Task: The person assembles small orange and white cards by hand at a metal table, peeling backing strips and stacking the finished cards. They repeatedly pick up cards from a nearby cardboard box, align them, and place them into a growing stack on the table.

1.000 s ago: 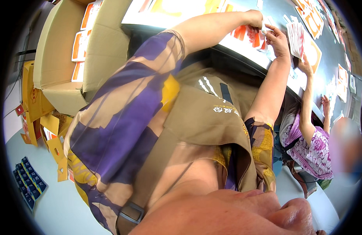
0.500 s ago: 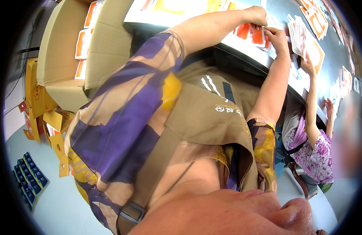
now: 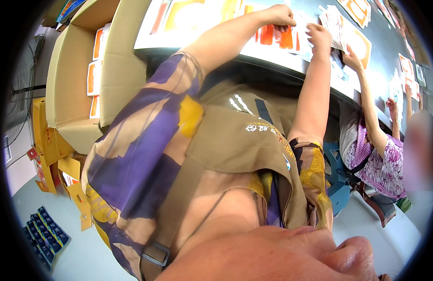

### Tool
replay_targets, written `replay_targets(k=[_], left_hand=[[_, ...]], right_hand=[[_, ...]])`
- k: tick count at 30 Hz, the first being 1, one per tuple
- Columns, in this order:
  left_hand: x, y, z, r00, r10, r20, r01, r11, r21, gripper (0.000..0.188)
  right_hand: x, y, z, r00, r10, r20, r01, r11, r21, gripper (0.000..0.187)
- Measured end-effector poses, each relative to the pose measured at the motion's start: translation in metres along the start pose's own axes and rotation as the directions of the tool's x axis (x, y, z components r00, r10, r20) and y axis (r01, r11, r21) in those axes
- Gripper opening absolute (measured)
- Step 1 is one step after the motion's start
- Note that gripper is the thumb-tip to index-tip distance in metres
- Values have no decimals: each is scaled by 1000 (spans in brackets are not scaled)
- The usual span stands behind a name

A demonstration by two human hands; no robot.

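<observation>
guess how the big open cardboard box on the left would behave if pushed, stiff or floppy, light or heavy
The open cardboard box would probably feel fairly stiff, since its broad sides hold flat. Its flap might bend when pressed, as its edge looks free. The orange-and-white packets inside likely add weight, though how many is hidden.
</observation>
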State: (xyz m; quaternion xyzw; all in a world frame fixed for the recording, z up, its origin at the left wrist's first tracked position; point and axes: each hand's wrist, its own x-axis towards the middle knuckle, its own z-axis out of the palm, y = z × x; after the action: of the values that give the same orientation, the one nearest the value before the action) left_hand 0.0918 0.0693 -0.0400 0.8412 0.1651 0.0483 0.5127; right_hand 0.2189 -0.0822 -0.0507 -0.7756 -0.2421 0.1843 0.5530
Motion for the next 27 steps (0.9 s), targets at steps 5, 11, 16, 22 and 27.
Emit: replay_targets(k=[5,11,16,22,27], left_hand=[[0,5,2,1000,0,-3,0,998,62,23],[-3,15,1,998,-36,52,32,996,81,23],[-1,25,0,995,-49,91,46,998,32,21],[-11,18,-10,995,-67,70,66,998,26,20],[-10,30,-14,992,-100,78,90,989,118,36]], right_hand=[[0,16,-76,830,479,-287,-14,532,847,12],[-13,4,-88,875,483,-47,-172,400,900,41],[26,2,-89,847,511,145,-322,278,905,54],[30,1,-66,862,492,118,-266,241,933,40],[25,13,-74,941,279,190,-262,245,933,38]])
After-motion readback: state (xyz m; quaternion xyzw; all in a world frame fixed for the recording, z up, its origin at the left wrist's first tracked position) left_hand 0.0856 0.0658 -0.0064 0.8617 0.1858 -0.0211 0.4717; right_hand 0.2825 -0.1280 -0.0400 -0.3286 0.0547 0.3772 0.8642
